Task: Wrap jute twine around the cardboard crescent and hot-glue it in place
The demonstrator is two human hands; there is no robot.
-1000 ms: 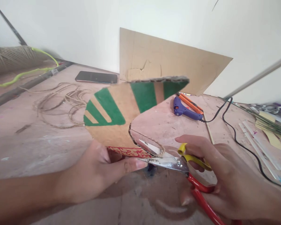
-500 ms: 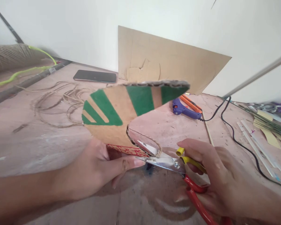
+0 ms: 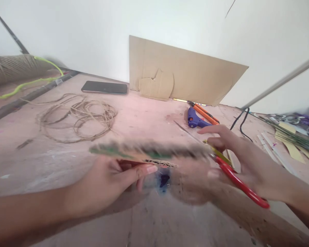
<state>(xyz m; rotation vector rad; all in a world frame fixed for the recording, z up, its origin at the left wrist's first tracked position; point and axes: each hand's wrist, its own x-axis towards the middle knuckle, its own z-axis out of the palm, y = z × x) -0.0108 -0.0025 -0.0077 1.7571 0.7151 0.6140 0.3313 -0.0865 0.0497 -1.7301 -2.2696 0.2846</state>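
My left hand (image 3: 110,183) grips a piece of corrugated cardboard (image 3: 146,152) printed with green stripes; it now lies nearly flat and is smeared by motion. My right hand (image 3: 247,161) is closed round scissors with red and yellow handles (image 3: 237,180), lifted clear of the cardboard at its right end. The blades point up and left and are hard to make out.
A large cardboard sheet (image 3: 195,77) leans on the wall with a small offcut in front. A blue glue gun (image 3: 198,121) with a black cable, a phone (image 3: 104,87), loose twine (image 3: 77,116), a twine roll (image 3: 10,67) and strips and green stems (image 3: 290,137) lie on the pink table.
The cardboard has tipped down from upright to nearly flat. My right hand has pulled the scissors out of the cut and swung them up and to the right.
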